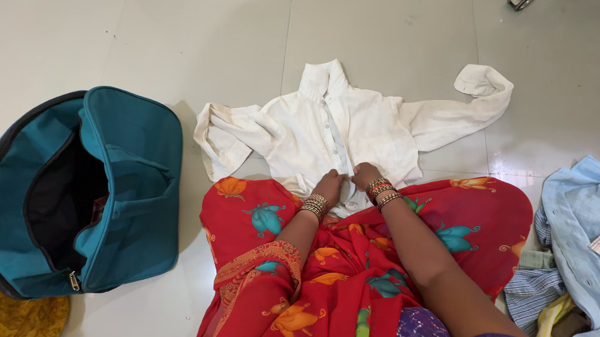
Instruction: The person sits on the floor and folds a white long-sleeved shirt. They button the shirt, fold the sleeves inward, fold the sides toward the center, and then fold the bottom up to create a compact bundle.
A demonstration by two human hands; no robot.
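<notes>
A white button-up shirt (pixel 342 126) lies spread flat on the tiled floor, collar away from me, both sleeves out to the sides. My left hand (pixel 329 186) and my right hand (pixel 365 175) rest side by side on its lower front near the button strip, fingers curled and pinching the fabric. Both wrists carry stacked bangles. My lap, draped in red floral cloth (pixel 350 258), covers the shirt's bottom hem.
An open teal bag (pixel 131 181) with a dark inside sits on the floor to my left. A heap of blue, checked and yellow clothes (pixel 572 268) lies at the right. Yellow cloth (pixel 10 314) shows at the lower left corner.
</notes>
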